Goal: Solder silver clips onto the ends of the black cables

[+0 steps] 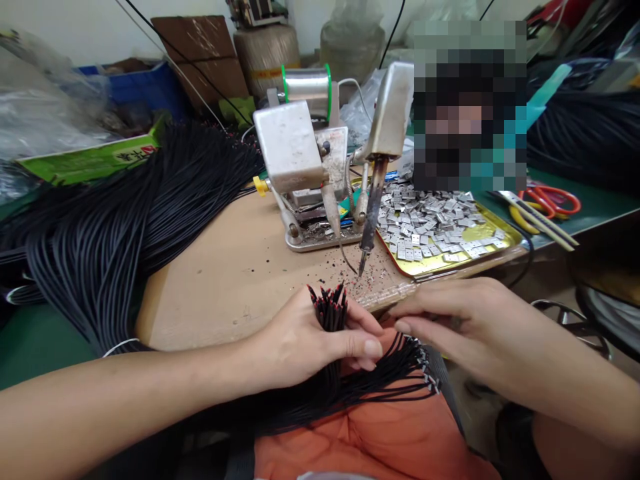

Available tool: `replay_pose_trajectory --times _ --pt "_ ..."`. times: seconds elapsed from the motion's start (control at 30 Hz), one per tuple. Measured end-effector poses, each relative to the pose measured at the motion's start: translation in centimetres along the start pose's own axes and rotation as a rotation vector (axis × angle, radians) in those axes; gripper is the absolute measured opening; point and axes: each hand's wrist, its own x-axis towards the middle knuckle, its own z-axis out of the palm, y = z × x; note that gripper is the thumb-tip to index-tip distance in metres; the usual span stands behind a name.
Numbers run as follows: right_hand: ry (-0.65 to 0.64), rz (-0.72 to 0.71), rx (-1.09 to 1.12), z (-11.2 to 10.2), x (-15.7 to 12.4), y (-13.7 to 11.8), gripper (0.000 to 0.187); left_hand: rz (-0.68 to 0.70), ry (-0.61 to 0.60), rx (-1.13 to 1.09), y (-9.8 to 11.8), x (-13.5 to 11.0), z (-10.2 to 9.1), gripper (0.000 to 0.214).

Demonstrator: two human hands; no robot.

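My left hand [310,340] is closed round a bundle of thin black wires [331,308] whose red-tipped ends stick up above the fist. My right hand [450,317] lies just to the right, fingers held together and bent, fingertips touching wires near my left thumb. Below both hands a second fan of black wires [400,370] with small metal ends spreads over an orange cloth [380,433] on my lap. A soldering iron [373,207] in a metal stand points down at the tan board [225,280] just beyond my hands.
A big mass of black cables [115,227] covers the left of the bench. A yellow tray [500,247] of several small metal pieces sits right of the soldering jig [300,173]. Scissors [550,199] lie far right. A solder spool [306,83] stands behind. Another person sits opposite.
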Motion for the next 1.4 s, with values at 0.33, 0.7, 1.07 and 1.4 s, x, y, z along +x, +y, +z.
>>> replay_pose_trajectory --times 0.33,0.7,1.07,1.4 --pt "0.274 0.077 0.485 4.3 1.2 -2.7 0.007 0.067 -0.059 0.088 -0.5 0.4 0.3 0.010" --pt "-0.027 0.177 0.734 2.1 1.4 -1.1 0.007 0.189 0.132 0.271 -0.7 0.0 -0.3 0.023" --pt "0.006 0.422 0.670 1.8 1.2 -0.7 0.014 0.144 0.239 0.230 0.5 -0.3 0.2 0.010" --pt "0.046 0.257 1.240 5.4 1.3 -0.8 0.019 0.109 0.162 -0.001 0.2 -0.5 0.4 0.016"
